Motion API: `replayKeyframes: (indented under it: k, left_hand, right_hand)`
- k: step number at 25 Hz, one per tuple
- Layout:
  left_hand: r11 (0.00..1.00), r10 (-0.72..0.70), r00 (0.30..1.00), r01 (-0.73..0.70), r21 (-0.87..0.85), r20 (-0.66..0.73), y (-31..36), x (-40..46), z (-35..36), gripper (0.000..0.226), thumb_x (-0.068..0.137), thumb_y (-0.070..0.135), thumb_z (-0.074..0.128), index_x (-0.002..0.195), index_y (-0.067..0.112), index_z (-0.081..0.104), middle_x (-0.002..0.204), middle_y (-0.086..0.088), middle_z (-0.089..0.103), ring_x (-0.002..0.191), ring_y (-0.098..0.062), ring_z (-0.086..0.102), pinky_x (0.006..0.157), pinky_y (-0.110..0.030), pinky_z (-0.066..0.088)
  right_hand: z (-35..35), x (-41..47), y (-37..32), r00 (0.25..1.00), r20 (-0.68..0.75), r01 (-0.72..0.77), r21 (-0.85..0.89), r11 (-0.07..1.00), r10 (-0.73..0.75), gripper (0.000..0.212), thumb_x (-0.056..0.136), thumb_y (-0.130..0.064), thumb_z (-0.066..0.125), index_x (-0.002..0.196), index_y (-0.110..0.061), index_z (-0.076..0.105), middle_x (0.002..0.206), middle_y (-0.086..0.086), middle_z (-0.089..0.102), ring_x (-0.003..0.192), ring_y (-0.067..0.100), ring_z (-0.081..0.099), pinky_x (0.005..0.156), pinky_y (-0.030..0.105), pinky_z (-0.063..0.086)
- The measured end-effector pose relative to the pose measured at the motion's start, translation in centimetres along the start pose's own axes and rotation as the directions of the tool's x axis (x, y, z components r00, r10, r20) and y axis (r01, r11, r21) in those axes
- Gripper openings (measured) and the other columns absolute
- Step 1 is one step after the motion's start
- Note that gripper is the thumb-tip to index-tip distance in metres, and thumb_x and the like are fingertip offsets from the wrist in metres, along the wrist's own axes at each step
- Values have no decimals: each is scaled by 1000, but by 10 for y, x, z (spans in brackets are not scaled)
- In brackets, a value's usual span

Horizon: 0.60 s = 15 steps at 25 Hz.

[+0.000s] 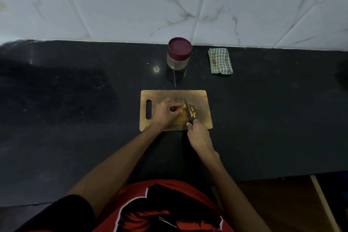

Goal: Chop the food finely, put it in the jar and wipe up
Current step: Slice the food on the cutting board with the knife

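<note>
A wooden chopping board [202, 103] lies on the black counter in front of me. On it sits a small heap of pale yellow food [192, 111], partly cut into bits. My left hand [166, 114] has its fingers curled on the uncut piece of food, holding it down. My right hand [198, 135] grips the dark handle of a knife [188, 109], whose blade stands in the food just right of my left fingers. Behind the board stands a clear jar [177, 62] with its maroon lid [179, 48] on.
A folded green-and-white checked cloth [220, 60] lies to the right of the jar by the tiled wall. The black counter [75, 100] runs wide to both sides. Its front edge drops off at lower right, above a wooden floor.
</note>
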<state>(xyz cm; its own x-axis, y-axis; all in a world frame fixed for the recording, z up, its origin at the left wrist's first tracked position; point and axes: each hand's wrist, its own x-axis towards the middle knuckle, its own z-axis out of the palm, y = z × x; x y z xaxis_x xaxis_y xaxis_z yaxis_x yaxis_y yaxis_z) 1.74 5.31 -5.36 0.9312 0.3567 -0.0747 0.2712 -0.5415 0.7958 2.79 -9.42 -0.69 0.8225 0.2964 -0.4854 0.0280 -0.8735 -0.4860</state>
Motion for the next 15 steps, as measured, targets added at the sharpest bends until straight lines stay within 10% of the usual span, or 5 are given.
replayKeyframes:
  k: [15]
  left_hand:
    - [1000, 2, 1000, -2, -5, -23, 1, 0, 0, 29, 83, 14, 69, 112, 11, 67, 114, -5, 62, 90, -7, 56, 81, -16, 46]
  right_hand:
    - [9, -7, -5, 999, -18, 29, -100, 995, -31, 23, 105, -29, 38, 118, -12, 48, 105, 8, 61, 96, 23, 62, 71, 35, 44]
